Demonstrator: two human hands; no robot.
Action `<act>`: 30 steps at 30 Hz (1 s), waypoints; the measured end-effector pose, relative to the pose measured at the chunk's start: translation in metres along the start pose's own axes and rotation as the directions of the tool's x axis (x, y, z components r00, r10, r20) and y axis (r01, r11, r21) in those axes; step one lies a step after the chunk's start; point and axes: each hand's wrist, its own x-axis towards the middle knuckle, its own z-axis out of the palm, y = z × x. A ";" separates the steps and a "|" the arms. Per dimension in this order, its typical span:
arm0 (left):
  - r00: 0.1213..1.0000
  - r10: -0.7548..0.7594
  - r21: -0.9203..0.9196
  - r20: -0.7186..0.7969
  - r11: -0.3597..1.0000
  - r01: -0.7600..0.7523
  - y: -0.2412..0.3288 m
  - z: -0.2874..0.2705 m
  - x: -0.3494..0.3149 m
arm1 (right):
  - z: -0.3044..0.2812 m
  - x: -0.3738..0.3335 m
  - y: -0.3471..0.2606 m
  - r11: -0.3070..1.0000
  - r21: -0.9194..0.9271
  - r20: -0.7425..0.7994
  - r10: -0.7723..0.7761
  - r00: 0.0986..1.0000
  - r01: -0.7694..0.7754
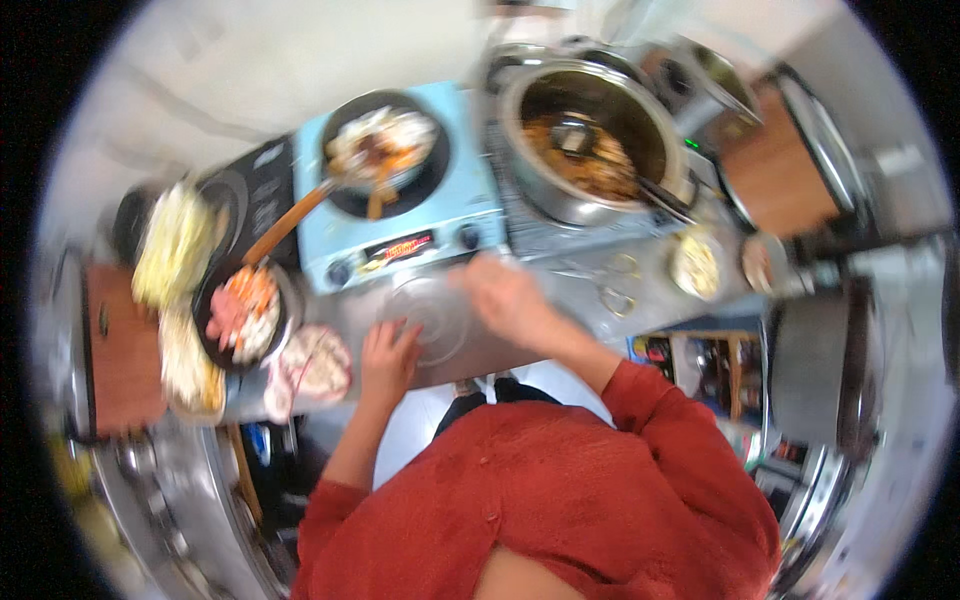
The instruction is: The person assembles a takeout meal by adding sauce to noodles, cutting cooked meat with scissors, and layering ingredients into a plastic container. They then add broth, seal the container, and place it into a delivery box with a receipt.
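Note:
My left hand (391, 355) is at the front of the metal counter, fingers apart, next to a clear round lid or plate (437, 318) that lies flat. Whether its fingertips touch the rim I cannot tell. My right hand (508, 300) is over the counter just right of that clear disc, in front of the blue gas stove (350, 245); motion blurs its fingers. On the stove stands a dark pan (345, 118) of mixed white and orange food. A wooden spatula (380, 190) rests in it, and a wooden handle (287, 225) slants toward the lower left.
A large steel pot (575, 212) holds brown food and a ladle (665, 200). Scissors (620, 300) and a bowl of pale food (697, 265) lie right. Left are a bowl of chopped food (206, 345), a patterned cloth (312, 365), cabbage (170, 245) and pale mushroom-like strands (188, 365).

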 end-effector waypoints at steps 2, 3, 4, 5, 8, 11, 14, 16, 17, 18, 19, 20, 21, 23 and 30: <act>0.995 0.055 -0.001 0.082 0.998 -0.055 0.009 0.022 -0.013 | 0.000 -0.066 -0.020 0.974 -0.033 0.309 0.224 0.924 -0.225; 0.993 0.064 0.009 0.102 0.998 -0.065 0.013 0.030 -0.019 | 0.000 -0.093 -0.029 0.974 -0.021 0.254 0.225 0.941 -0.227; 0.990 0.086 0.008 0.116 0.996 -0.088 0.015 0.036 -0.021 | 0.000 -0.116 -0.036 0.959 -0.045 0.289 0.282 0.915 -0.281; 0.987 0.104 0.017 0.119 0.994 -0.107 0.014 0.041 -0.023 | -0.001 -0.138 -0.042 0.954 -0.037 0.174 0.301 0.938 -0.299; 0.991 0.117 0.003 0.068 0.993 -0.118 0.017 0.048 -0.025 | -0.022 -0.192 -0.052 0.855 -0.042 -0.003 0.518 0.855 -0.518; 0.995 0.099 0.144 -0.017 0.985 -0.096 0.017 0.055 -0.020 | -0.073 -0.238 -0.032 0.660 0.173 -0.227 0.749 0.622 -0.731; 0.979 -0.193 0.313 -0.069 0.927 0.205 0.020 0.071 -0.011 | -0.125 -0.288 -0.025 0.502 0.455 -0.294 0.864 0.408 -0.735; 0.940 -0.314 0.392 0.134 0.888 0.241 0.025 0.078 -0.011 | -0.152 -0.322 -0.030 0.443 0.459 -0.293 0.894 0.339 -0.771; 0.938 -0.318 0.382 0.138 0.891 0.246 0.027 0.081 -0.009 | -0.161 -0.336 -0.034 0.388 0.474 -0.258 0.919 0.297 -0.790; 0.934 -0.328 0.372 0.141 0.892 0.257 0.031 0.083 -0.009 | -0.168 -0.350 -0.038 0.355 0.490 -0.226 0.934 0.278 -0.796; 0.935 -0.316 0.347 0.163 0.905 0.246 0.034 0.083 -0.004 | -0.174 -0.360 -0.036 0.243 0.489 -0.170 0.969 0.181 -0.838; 0.939 -0.316 0.341 0.135 0.905 0.255 0.039 0.082 0.001 | -0.182 -0.367 -0.030 0.332 0.488 -0.167 0.943 0.287 -0.807; 0.941 -0.317 0.339 0.120 0.904 0.261 0.046 0.083 0.008 | -0.192 -0.374 -0.025 0.343 0.474 -0.151 0.939 0.309 -0.811; 0.978 -0.207 0.332 -0.006 0.922 0.198 0.073 0.086 0.020 | -0.215 -0.381 -0.009 0.364 0.455 -0.156 0.931 0.330 -0.813; 0.986 -0.165 -0.676 0.002 0.727 0.123 0.224 0.147 0.037 | -0.274 -0.301 0.140 0.032 0.809 0.063 0.988 0.141 -0.587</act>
